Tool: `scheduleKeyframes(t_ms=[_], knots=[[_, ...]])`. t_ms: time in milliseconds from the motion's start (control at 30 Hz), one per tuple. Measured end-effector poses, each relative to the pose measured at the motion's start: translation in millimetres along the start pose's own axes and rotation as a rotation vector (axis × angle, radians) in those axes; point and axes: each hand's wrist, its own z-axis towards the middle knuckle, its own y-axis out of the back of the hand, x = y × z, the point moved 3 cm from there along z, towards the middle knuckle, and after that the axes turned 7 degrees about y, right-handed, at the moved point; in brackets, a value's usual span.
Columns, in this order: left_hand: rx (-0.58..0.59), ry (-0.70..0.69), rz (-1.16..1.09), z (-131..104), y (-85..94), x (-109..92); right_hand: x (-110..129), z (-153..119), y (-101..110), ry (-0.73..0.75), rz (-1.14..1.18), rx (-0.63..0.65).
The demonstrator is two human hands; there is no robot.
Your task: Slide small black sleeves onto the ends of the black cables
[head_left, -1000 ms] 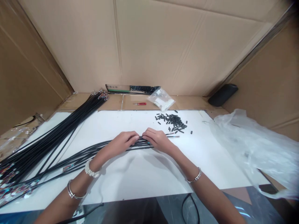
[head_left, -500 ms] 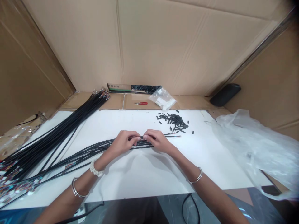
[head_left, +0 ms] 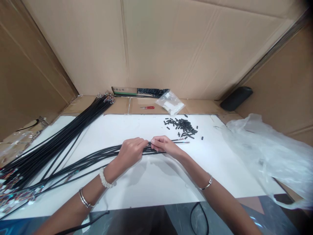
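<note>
Several black cables (head_left: 97, 154) run across the white table from the lower left to the middle. My left hand (head_left: 132, 150) is closed on one of them, its fingers pinched near the cable's end. Right beside it, my right hand (head_left: 161, 144) pinches the same stretch of black cable; whether a small sleeve sits between the fingertips is hidden. Past the right hand, cable ends with thin coloured wires (head_left: 184, 142) stick out over the table. Just behind them lies a loose pile of short black tube pieces (head_left: 184, 126).
A thick bundle of black cables (head_left: 66, 137) lies at the left, with coloured wires and white connectors at its near end. Red-handled snips (head_left: 148, 107) and a clear plastic bag (head_left: 170, 103) lie at the back. Crumpled plastic sheeting (head_left: 274, 153) covers the right side. Cardboard walls (head_left: 158, 49) enclose the table.
My left hand has rolled over, its back now turned more upward and its fingers curled tighter around the cable. The right hand stays almost in place, its fingers slightly shifted.
</note>
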Motion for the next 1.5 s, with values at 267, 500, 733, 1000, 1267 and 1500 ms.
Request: scheduleKeyframes(t_ms=[267,500,733,1000,1267,1500], knots=[[-0.082,-0.142,0.159,-1.4,-1.3,-5.1,-8.0,-0.5,0.1,-0.112,0.166,0.031],[0.012,0.052,-0.092,2.7,-0.4,5.1,10.1,-1.7,-0.2,0.118,-0.239,-0.092],[0.059,0.208,-0.369,3.6,1.5,5.5,28.8,-10.4,3.9,0.523,-0.823,-0.107],[0.093,0.226,-0.422,2.3,-0.4,4.7,27.3,-16.4,0.2,0.627,-1.150,-0.096],[-0.084,-0.037,-0.076,-4.0,-7.9,2.1,27.5,-14.8,0.9,0.459,-0.954,-0.045],[-0.169,-0.181,0.105,-6.0,-8.0,-2.7,25.0,-11.3,5.5,0.240,-0.551,-0.010]])
